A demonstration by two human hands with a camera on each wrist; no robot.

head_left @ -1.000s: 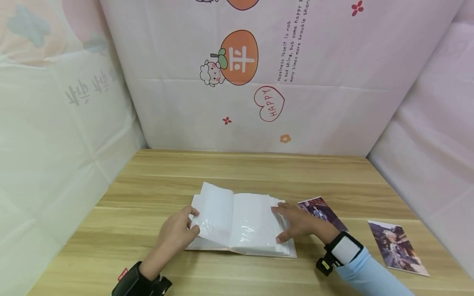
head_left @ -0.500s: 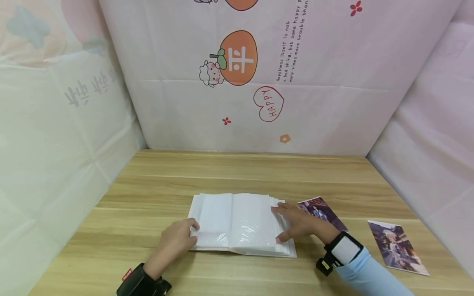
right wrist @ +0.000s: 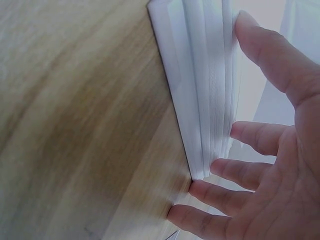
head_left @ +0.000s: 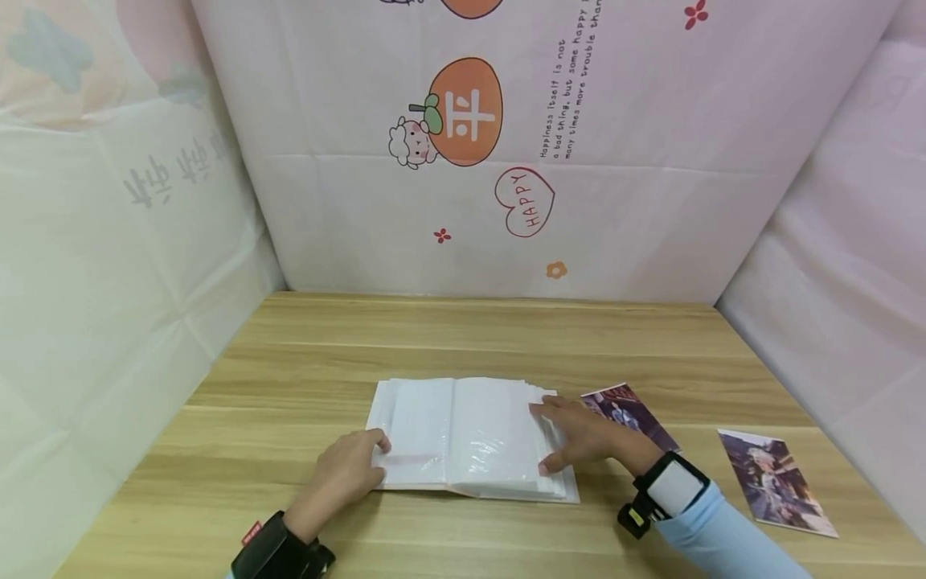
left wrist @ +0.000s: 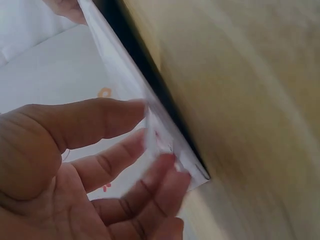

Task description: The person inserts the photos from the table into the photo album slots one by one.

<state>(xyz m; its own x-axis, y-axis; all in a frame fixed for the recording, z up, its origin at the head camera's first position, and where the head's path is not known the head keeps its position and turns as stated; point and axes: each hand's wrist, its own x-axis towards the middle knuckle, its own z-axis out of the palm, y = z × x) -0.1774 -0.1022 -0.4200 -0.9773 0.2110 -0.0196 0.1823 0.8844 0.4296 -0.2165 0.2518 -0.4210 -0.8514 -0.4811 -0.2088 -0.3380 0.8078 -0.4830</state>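
An open photo album (head_left: 485, 434) with white pages and clear plastic sleeves lies flat at the middle of the table. At its left edge, my left hand (head_left: 347, 466) touches the page margin with its thumb and fingertips; the left wrist view shows the fingers loosely bent with no page plainly pinched. My right hand (head_left: 582, 434) rests on the right side, thumb and fingers spread. In the right wrist view, those fingertips touch the edges of the stacked pages (right wrist: 215, 80). Both visible page faces look blank.
Right of the album lie two printed photos: one (head_left: 629, 414) partly behind the right forearm, the other (head_left: 777, 482) farther right. The wooden table (head_left: 463, 338) is bounded by a printed white cloth (head_left: 347, 225) at the back and cloth on both sides.
The raised left-hand page has come down flat onto the left side. My left hand let go of its edge and moved slightly down to the album's left margin. The right hand stayed put.
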